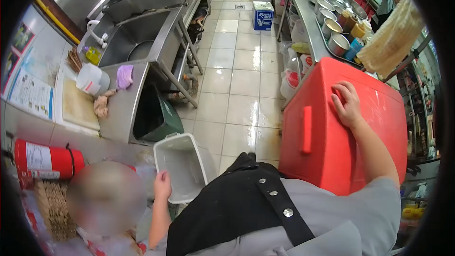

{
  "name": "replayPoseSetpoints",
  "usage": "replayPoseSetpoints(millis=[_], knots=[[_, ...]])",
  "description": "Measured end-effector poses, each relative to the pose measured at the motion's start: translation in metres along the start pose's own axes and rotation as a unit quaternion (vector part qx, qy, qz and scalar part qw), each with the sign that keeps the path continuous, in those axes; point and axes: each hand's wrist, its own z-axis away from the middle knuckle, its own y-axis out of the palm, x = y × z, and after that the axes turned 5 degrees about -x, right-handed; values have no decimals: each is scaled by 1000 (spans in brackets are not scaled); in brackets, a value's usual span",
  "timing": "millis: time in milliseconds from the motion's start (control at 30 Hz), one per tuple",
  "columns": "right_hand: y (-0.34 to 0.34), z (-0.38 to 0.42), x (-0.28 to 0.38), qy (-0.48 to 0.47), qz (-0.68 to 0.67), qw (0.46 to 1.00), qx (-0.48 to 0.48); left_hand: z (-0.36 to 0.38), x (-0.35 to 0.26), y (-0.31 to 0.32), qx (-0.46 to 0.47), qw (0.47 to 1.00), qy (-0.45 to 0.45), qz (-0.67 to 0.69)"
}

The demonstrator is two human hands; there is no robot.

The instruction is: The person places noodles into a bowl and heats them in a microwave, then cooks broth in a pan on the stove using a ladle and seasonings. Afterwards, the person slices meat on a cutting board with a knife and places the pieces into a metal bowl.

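A pale grey plastic bin (pixel 204 166) hangs or stands tilted at my left side, and its open mouth shows a bare inside. My left hand (pixel 162 187) is closed at the bin's near left rim, with the thumb on top and the other fingers mostly hidden. To the right, my right hand (pixel 348 104) lies on the lid of a large red cooler box (pixel 327 161). Its fingers are spread and hold nothing. A dark green bin (pixel 167 122) stands under the counter just beyond the grey one.
A steel sink (pixel 142 38) and counter with a purple cloth (pixel 124 77) and white tub (pixel 92 79) line the left. Tiled floor (pixel 232 83) runs between it and a steel table (pixel 303 7) bearing bowls and bottles. A blue box (pixel 263 16) sits farther along. A red fire extinguisher (pixel 47 160) is at left.
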Motion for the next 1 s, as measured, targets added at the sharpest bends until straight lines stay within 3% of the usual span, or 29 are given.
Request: replayPoseSetpoints(millis=[67,167,267,467,600,700,833,900,933,1000], knots=[[7,-9,-4,17,6,1000,-2,-45,-89,14,58,996,21,63],[13,-36,7,22,19,1000,3,-99,-169,66,146,982,82,93],[32,-70,0,22,11,1000,8,-143,-230,117,212,963,168,23],[101,-189,-28,5,-107,994,29,-217,-334,172,330,918,204,-84],[129,-281,-50,0,-115,990,86,-280,-387,201,286,936,196,-56],[155,-337,-68,42,-121,983,132,-334,-419,225,312,935,166,-40],[221,-392,-89,108,-156,976,102,-429,-459,281,316,913,245,-83],[261,-407,-98,178,-173,962,112,-471,-505,310,335,911,237,-52],[285,-409,-103,274,-224,927,125,-490,-531,326,339,907,243,-51],[326,-414,-111,331,-259,899,126,-527,-589,355,348,887,301,-43]])
